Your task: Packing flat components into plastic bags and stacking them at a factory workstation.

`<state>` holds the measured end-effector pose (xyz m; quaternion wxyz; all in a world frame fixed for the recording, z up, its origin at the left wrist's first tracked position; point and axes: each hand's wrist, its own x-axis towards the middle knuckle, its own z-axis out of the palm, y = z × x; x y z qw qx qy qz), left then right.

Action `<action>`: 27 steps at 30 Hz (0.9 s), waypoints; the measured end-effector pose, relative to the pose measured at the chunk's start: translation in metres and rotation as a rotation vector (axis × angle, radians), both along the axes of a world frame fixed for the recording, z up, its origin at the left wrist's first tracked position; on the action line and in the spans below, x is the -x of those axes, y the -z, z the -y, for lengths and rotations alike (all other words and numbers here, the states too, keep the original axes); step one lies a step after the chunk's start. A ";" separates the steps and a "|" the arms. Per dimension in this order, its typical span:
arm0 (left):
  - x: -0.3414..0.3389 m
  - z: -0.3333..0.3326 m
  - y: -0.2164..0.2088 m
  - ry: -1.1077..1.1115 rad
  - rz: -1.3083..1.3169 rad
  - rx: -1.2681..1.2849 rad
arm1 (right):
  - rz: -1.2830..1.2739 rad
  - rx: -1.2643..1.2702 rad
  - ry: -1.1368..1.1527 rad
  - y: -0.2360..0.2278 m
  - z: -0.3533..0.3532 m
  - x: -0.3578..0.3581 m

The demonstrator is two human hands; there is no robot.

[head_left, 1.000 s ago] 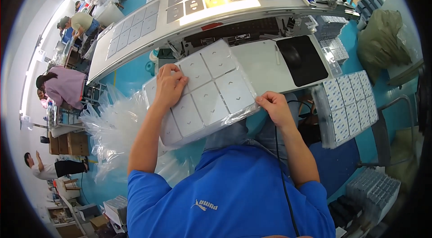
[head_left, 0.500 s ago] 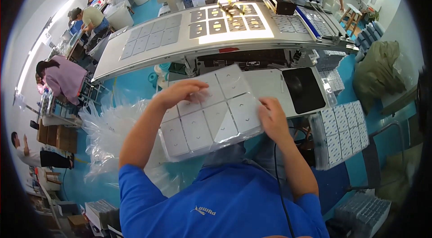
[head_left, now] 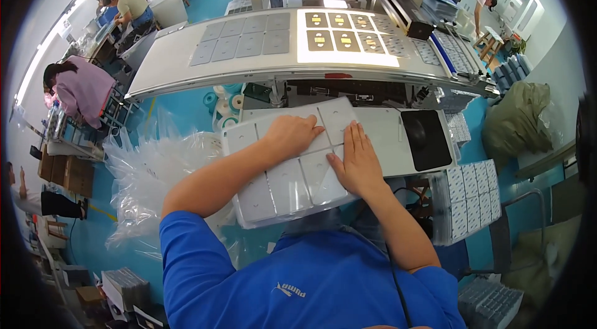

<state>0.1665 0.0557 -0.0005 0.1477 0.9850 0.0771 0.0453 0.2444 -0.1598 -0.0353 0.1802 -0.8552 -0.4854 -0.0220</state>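
In front of me, at a tilt, lies a stack of white sheets (head_left: 289, 189) divided into rectangular panels with small curved marks, with clear plastic around its edges. My left hand (head_left: 293, 136) rests on the upper middle of the stack, its fingers curled and pressed together; whatever they may pinch is hidden. Flat on the right part of the stack lies my right hand (head_left: 359, 164), fingers stretched out. Close by the stack's left side is a heap of clear plastic bags (head_left: 165, 186).
Beyond the stack runs a long machine table (head_left: 168, 71) carrying grey panels (head_left: 277, 41) and lit dark-and-yellow pieces (head_left: 319, 40). To the right are a black mouse pad (head_left: 435, 145) with a mouse and a patterned sheet stack (head_left: 466, 201). Several people work farther off.
My left hand has come down onto the stack and curled its fingers. My right hand has moved from the right edge inward and flattened on top. My view has shifted slightly.
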 end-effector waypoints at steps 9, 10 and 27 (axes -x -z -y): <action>0.039 -0.063 0.014 -0.185 0.108 -0.005 | 0.058 0.067 0.000 -0.002 -0.006 -0.002; 0.045 -0.072 0.017 -0.219 0.136 -0.021 | 0.047 0.079 0.001 -0.002 -0.006 -0.003; 0.355 -0.337 -0.078 -0.992 0.001 -0.860 | 0.063 -0.073 0.005 0.002 -0.010 0.007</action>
